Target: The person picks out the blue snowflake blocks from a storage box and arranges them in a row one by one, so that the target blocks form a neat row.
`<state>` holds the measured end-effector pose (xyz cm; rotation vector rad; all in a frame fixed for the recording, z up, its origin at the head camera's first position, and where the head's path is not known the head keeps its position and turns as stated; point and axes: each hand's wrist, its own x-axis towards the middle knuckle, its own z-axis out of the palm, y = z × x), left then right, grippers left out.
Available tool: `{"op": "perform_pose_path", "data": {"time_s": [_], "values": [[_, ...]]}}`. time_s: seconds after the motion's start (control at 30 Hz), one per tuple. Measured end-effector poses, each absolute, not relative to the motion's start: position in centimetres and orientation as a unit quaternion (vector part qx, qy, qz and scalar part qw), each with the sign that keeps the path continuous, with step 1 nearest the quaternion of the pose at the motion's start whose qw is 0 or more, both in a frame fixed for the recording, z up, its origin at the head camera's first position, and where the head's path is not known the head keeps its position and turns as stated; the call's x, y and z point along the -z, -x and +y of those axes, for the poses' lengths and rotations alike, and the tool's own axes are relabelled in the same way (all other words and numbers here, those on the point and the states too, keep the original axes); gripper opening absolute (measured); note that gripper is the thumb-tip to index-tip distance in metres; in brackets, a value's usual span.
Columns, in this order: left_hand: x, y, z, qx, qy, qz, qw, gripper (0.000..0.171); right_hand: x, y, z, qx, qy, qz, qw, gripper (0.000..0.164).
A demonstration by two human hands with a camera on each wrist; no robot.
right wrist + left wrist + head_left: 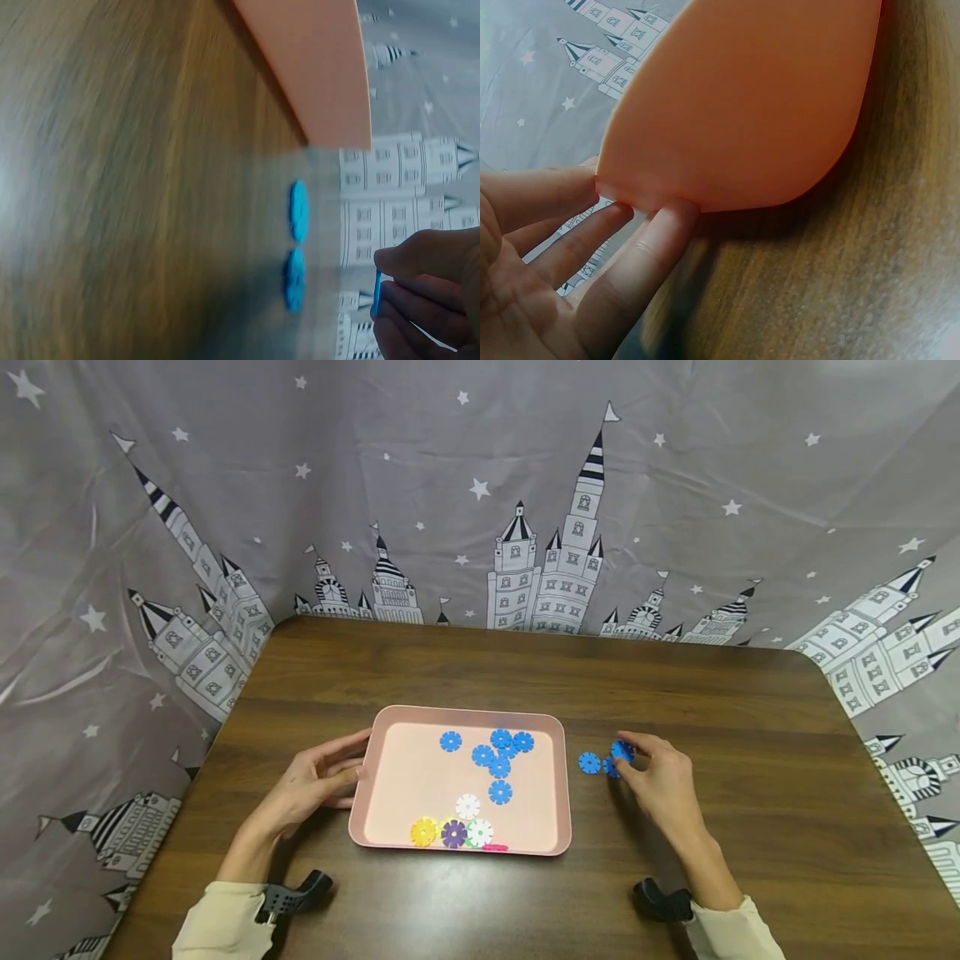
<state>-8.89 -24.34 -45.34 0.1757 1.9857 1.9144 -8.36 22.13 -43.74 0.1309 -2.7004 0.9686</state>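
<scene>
A pink tray rests on the table with several blue notched plastic discs in it. At its left side my left hand has its thumb at the rim and other fingertips against the outer wall, as the left wrist view shows. Right of the tray, my right hand pinches one blue notched disc between thumb and fingers, held edge-on and above the table in the right wrist view. Beneath it are two more blue discs on the table, one partly hidden by the held disc in the head view.
Along the tray's near edge lie a yellow disc, a purple disc, two white discs, and partly covered green and pink pieces. The brown wooden table ends at a grey castle-print curtain behind.
</scene>
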Motion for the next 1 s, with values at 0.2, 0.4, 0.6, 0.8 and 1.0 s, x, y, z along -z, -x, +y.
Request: {"op": "perform_pose_path", "data": {"time_s": [0.2,0.4,0.6,0.8,1.0], "values": [[45.3,8.9,-24.3,-0.681,-0.067,0.705,0.186,0.061,44.4,8.1,23.8,-0.332,-0.016,-0.932,0.144,0.035],[45.4,8.9,-24.3,-0.678,-0.066,0.708,0.188,0.062,45.5,7.5,25.0,-0.332,0.003,-0.933,0.141,0.034],[45.5,9.0,-24.3,-0.673,-0.064,0.713,0.186,0.062,46.3,7.3,25.3,-0.335,0.018,-0.934,0.125,0.033],[45.5,8.9,-24.3,-0.675,-0.062,0.711,0.186,0.062,46.6,7.5,25.1,-0.332,0.021,-0.936,0.115,0.032],[45.2,8.9,-24.2,-0.676,-0.065,0.710,0.187,0.062,46.9,7.6,25.1,-0.326,0.020,-0.938,0.113,0.033]]}}
